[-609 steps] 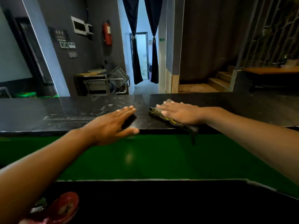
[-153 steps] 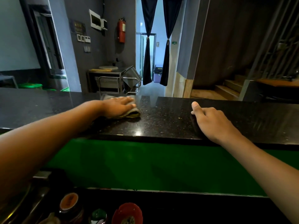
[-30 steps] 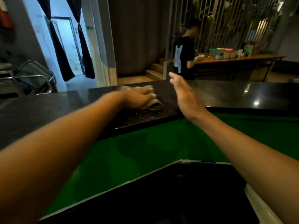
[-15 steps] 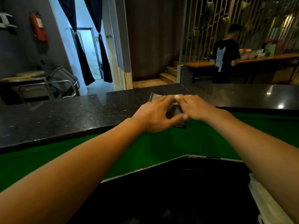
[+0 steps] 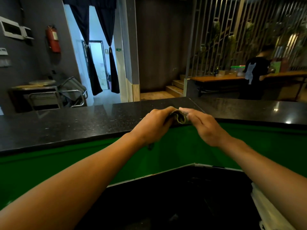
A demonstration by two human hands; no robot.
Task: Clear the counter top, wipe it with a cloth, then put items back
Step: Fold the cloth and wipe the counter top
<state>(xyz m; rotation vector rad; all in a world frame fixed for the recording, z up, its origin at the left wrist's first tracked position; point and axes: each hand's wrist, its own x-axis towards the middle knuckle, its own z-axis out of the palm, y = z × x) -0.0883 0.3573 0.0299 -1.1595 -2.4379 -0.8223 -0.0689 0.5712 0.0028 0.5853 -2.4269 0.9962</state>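
Note:
A black speckled stone counter top (image 5: 69, 123) runs across the view and turns a corner to the right. At its near edge by that corner, a small dark cloth with a yellowish border (image 5: 179, 117) is bunched and folded between my hands. My left hand (image 5: 153, 127) is closed around the cloth's left side. My right hand (image 5: 201, 126) pinches its right side with thumb and fingers. Most of the cloth is hidden by my fingers.
Below the counter is a green panel (image 5: 49, 170), then a dark lower shelf (image 5: 174, 201). Beyond stand a metal trolley (image 5: 48, 97), a curtained doorway (image 5: 98, 63) and steps. A person in black (image 5: 255, 78) stands at a wooden table, far right.
Both hands have pulled the cloth up off the counter surface and bunched it between them at the near edge. The view has shifted slightly left.

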